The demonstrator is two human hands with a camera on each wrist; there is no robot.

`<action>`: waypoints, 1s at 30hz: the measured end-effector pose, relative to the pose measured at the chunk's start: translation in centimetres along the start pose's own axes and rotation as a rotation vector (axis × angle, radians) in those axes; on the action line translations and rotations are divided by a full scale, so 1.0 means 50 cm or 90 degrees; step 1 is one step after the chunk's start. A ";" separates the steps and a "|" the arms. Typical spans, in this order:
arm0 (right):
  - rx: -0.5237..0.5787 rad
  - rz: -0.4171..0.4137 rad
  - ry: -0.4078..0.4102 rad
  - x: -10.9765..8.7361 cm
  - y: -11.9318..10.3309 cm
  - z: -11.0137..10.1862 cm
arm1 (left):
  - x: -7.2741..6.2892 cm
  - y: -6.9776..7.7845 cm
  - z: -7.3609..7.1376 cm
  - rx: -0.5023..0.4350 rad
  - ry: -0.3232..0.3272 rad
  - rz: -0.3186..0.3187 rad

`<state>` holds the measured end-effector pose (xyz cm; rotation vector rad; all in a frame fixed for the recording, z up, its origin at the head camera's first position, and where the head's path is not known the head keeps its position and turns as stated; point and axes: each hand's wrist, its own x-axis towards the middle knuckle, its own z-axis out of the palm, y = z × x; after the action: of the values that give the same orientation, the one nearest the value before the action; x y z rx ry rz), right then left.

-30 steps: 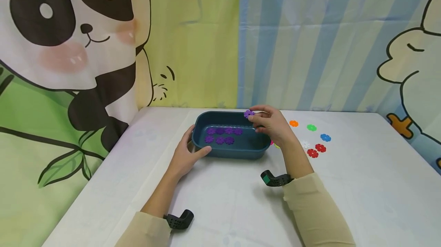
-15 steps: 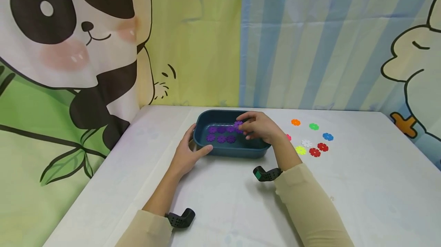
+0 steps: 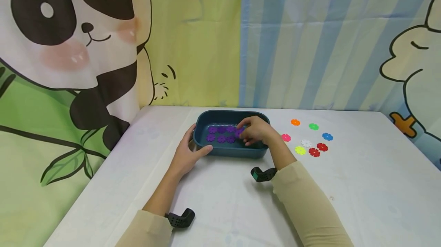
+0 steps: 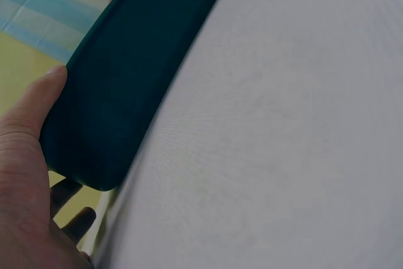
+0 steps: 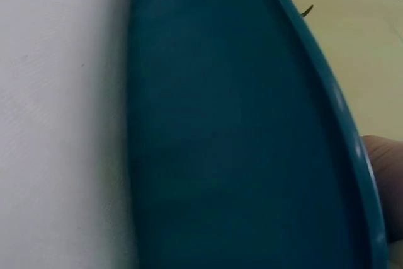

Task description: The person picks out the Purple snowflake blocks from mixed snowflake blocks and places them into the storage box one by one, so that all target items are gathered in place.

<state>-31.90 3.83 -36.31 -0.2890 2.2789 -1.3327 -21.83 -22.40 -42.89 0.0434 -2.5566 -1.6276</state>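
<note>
A dark teal plastic tub (image 3: 227, 152) stands on the table in the head view. My left hand (image 3: 186, 155) holds its left end, the thumb on the near rim. In the left wrist view, the thumb of that hand (image 4: 25, 155) presses the rim of the tub (image 4: 119, 86). Inside lie several purple flower-shaped discs (image 3: 221, 139) in two rows. At the right end of those rows, low in the tub, my right hand (image 3: 257, 130) pinches another purple flower disc (image 3: 238, 133), partly hidden by the fingers. The tub's wall (image 5: 220, 124) hides most of this hand in the right wrist view.
Right of the tub, loose flower discs lie on the white table: orange (image 3: 295, 122), green (image 3: 313, 126), blue (image 3: 327, 136), pink (image 3: 286, 138), white (image 3: 306, 143), yellow (image 3: 300, 150) and red (image 3: 314, 152). A printed curtain (image 3: 193, 48) hangs behind the table.
My right hand has moved left and down into the tub with the purple disc, from above its right rear rim. The left hand keeps its hold on the tub.
</note>
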 end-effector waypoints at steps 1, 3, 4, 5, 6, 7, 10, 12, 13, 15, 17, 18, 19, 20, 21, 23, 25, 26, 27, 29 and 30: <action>-0.013 0.004 0.002 0.001 0.000 0.003 | -0.001 -0.001 0.000 0.000 0.000 -0.001; -0.037 0.014 0.005 0.003 0.001 0.009 | -0.002 -0.003 0.000 -0.002 -0.001 -0.003; -0.050 0.018 0.005 0.005 0.002 0.012 | -0.003 -0.004 -0.001 -0.003 -0.002 -0.004; -0.064 0.022 0.006 0.007 0.003 0.015 | -0.003 -0.005 -0.001 -0.003 -0.003 -0.006; -0.075 0.027 0.006 0.009 0.004 0.017 | -0.004 -0.005 -0.001 -0.003 -0.003 -0.006; -0.085 0.032 0.008 0.010 0.004 0.019 | -0.004 -0.006 -0.001 -0.002 -0.003 -0.007; -0.112 0.032 0.015 0.011 0.004 0.021 | -0.003 -0.006 -0.001 -0.002 -0.003 -0.003; -0.126 0.029 0.021 0.011 0.004 0.020 | -0.002 -0.005 -0.001 -0.003 -0.003 -0.001; -0.133 0.027 0.024 0.010 0.004 0.020 | -0.001 -0.005 0.000 -0.003 -0.004 0.000; -0.147 0.023 0.027 0.009 0.003 0.018 | 0.000 -0.003 0.001 -0.003 -0.007 0.000; -0.164 0.018 0.026 0.006 0.001 0.016 | 0.000 -0.002 0.001 -0.003 -0.008 0.000; -0.175 0.015 0.025 0.003 -0.001 0.016 | 0.000 -0.002 0.001 -0.003 -0.008 0.001; -0.187 0.013 0.023 0.001 -0.004 0.015 | 0.000 -0.001 0.001 -0.003 -0.009 0.003; -0.202 0.011 0.021 -0.002 -0.008 0.014 | 0.000 -0.001 0.001 -0.003 -0.008 0.004; -0.216 0.011 0.019 -0.006 -0.011 0.014 | 0.000 0.000 0.001 -0.003 -0.008 0.006; -0.249 0.011 0.014 -0.013 -0.020 0.012 | 0.000 0.000 0.000 -0.004 -0.008 0.008; -0.276 0.015 0.010 -0.020 -0.027 0.011 | 0.000 0.000 0.000 -0.002 -0.008 0.008; -0.287 0.016 0.008 -0.022 -0.030 0.011 | 0.000 0.000 0.000 -0.001 -0.008 0.007; -0.296 0.016 0.009 -0.025 -0.032 0.011 | 0.000 0.000 -0.001 0.000 -0.008 0.006; -0.308 0.011 0.013 -0.029 -0.034 0.012 | 0.000 -0.001 -0.001 0.002 -0.009 0.004; -0.311 0.006 0.014 -0.030 -0.034 0.012 | 0.000 -0.001 -0.001 0.003 -0.009 0.003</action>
<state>-30.41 3.13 -34.64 -0.4224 2.5951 -0.7579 -21.81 -22.46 -42.91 0.0254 -2.5685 -1.6266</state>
